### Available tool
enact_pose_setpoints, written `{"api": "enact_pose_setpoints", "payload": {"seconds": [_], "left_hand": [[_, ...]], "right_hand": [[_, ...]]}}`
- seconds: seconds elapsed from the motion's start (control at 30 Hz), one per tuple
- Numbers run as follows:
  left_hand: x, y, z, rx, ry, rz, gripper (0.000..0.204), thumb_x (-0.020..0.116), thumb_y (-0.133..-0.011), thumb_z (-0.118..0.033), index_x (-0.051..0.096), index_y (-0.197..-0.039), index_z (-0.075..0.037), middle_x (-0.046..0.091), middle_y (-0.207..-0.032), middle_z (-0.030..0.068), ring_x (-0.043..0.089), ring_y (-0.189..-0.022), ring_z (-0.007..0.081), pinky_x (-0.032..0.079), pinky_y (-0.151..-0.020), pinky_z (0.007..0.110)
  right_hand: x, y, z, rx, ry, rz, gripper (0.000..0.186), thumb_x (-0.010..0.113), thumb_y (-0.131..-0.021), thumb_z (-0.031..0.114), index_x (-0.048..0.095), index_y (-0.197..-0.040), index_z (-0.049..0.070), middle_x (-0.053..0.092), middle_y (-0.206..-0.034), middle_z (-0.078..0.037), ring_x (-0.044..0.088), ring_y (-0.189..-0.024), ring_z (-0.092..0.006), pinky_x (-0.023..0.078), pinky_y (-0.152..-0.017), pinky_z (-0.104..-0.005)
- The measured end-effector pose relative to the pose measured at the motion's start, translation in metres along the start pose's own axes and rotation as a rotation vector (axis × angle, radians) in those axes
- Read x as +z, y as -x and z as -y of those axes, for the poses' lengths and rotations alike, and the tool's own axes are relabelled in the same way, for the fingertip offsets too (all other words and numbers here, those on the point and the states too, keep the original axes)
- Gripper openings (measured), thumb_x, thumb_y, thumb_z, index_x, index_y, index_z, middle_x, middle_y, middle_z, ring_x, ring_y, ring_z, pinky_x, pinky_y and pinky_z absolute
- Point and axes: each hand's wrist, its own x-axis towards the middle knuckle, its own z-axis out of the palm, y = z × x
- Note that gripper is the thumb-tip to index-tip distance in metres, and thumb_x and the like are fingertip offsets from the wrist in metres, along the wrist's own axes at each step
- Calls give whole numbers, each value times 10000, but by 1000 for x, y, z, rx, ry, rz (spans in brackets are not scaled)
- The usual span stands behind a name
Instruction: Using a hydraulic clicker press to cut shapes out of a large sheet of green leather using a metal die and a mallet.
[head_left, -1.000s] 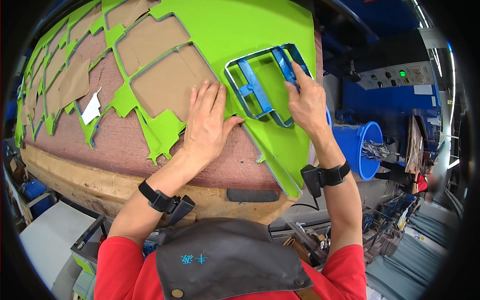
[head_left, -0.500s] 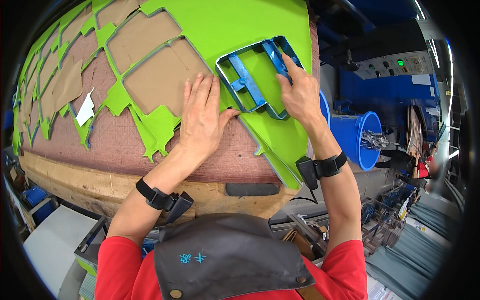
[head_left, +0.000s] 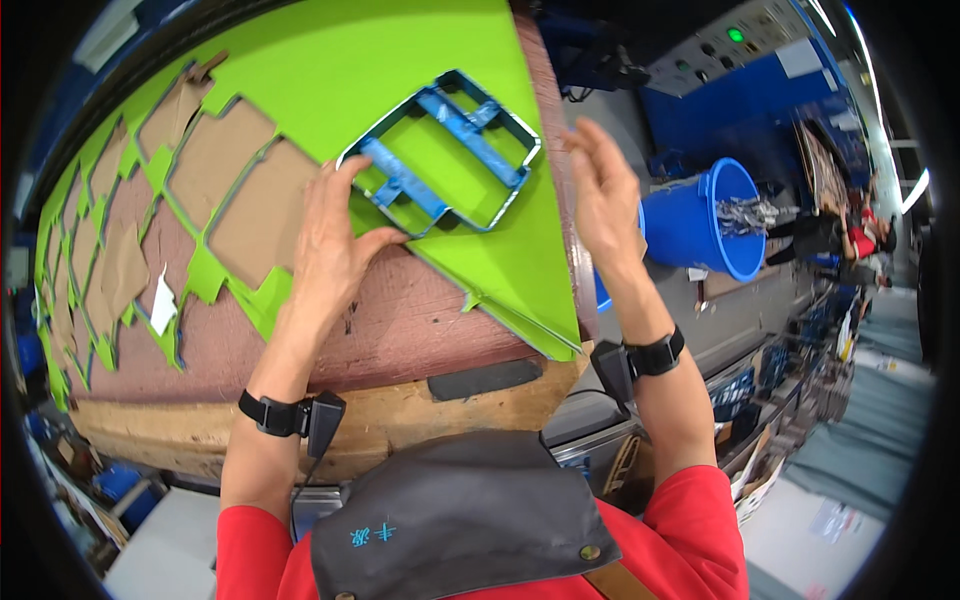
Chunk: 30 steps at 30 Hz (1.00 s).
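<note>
A blue metal cutting die (head_left: pixel 470 130), a frame with crossbars, lies on a bright green sheet (head_left: pixel 390 60). My left hand (head_left: pixel 328 235) is at the die's left corner, thumb spread from the fingers, its fingertips at the frame's edge. Past the die to the right, my right hand (head_left: pixel 605 205) hovers off it by the board's right edge, fingers stretched out and holding nothing. Cut-out openings fill the sheet's left part, with brown paper (head_left: pixel 255 210) showing through several of them. Near the die the sheet's front edge forms a narrow loose strip (head_left: pixel 500 310).
Under the sheet is a scored reddish board (head_left: pixel 400 320) on a wooden edge (head_left: pixel 400 398). A white scrap (head_left: pixel 163 303) lies at the left. Blue bins (head_left: pixel 712 225), one with scraps, stand right of the board. A control panel (head_left: pixel 725 50) and another person (head_left: pixel 860 235) are farther off.
My right hand has come off the die and moved clear of it to the right. My left hand has moved from the sheet to the die's left corner. The die has turned on the sheet.
</note>
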Motion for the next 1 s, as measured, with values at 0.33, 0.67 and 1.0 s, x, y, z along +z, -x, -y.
{"api": "enact_pose_setpoints", "payload": {"seconds": [0.33,0.67,1.0], "left_hand": [[15,0,7,211,-301,-63,557,837,-716,-27,559,-1198,-46,591,-1141,152,583,-1139,347,448,-985,405],[12,13,22,76,-370,-28,575,802,-738,-18,539,-1249,-18,595,-1196,151,574,-1163,324,424,-1038,396],[6,16,30,-70,-253,-7,579,799,-774,-37,508,-1272,9,541,-1267,163,516,-1230,300,381,-1094,398]], "right_hand": [[5,25,-38,-98,-85,19,518,589,-965,108,453,-1448,-22,570,-1409,-238,571,-1283,-383,453,-1080,-420],[15,22,-25,142,97,196,260,670,-847,76,668,-1068,-61,626,-984,-275,642,-943,-452,511,-858,-496],[16,50,-22,-10,51,91,469,610,-824,0,564,-1263,-156,549,-986,-192,592,-927,-345,533,-771,-440]]}}
